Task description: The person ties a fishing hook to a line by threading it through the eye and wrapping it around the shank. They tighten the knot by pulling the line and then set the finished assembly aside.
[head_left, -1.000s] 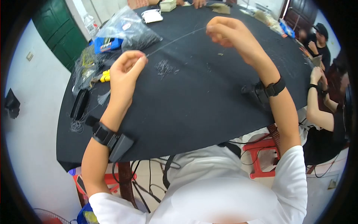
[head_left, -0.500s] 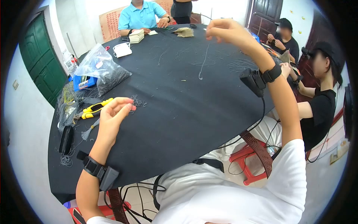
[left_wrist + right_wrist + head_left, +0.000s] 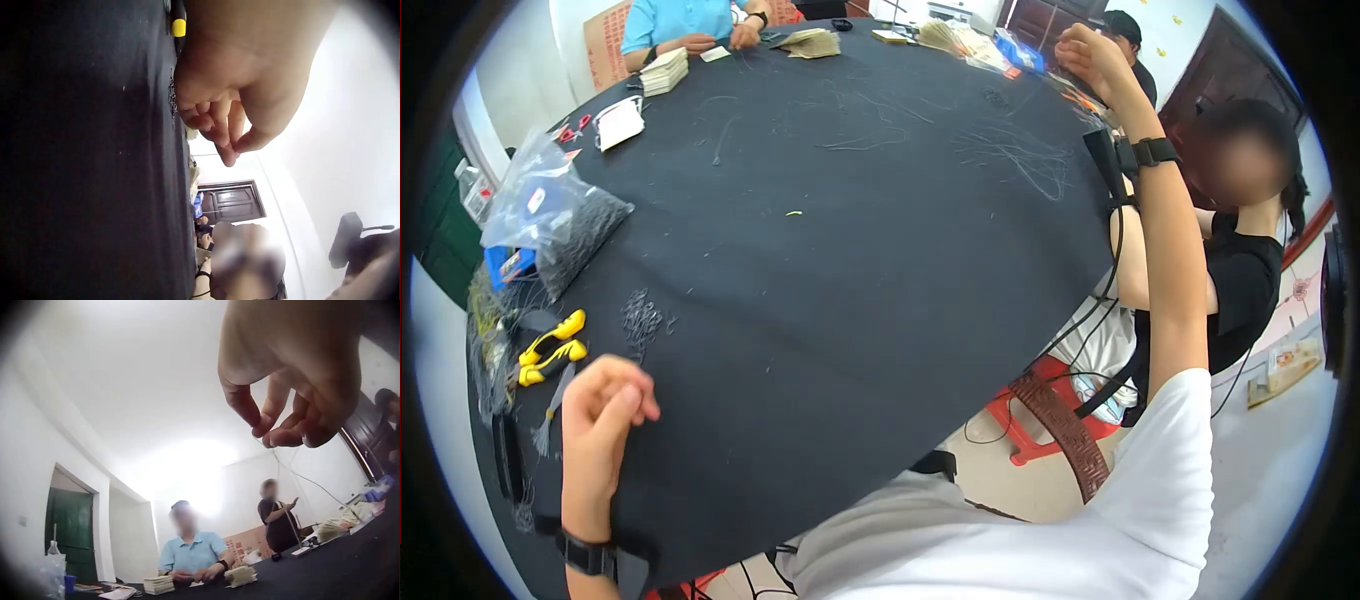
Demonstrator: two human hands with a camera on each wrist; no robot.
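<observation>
My right hand [image 3: 1097,68] is raised high over the far right part of the table. In the right wrist view its thumb and fingertips pinch a thin grey cord [image 3: 315,482], which hangs down in a loose curve. My left hand [image 3: 608,420] hovers above the near left of the black tablecloth [image 3: 850,340]. Its fingers are loosely curled, the thumb close to the fingertips, with nothing visible in them. Just beyond it lies a small heap of dark grey bits [image 3: 640,322]. Yellow-handled pliers [image 3: 552,352] and a grey tassel [image 3: 550,418] lie at its left.
A clear plastic bag [image 3: 565,215] of dark material stands at the left, above tangled cords [image 3: 492,345]. Loose grey threads [image 3: 1025,155] lie at the right. Stacks of cards [image 3: 665,72] are at the back. One person [image 3: 1240,230] sits close on my right, another [image 3: 675,30] opposite.
The cord was stretched between both hands; the left hand has let it go and lowered to the near left. My right hand has swung up and right with the cord. The view has turned right.
</observation>
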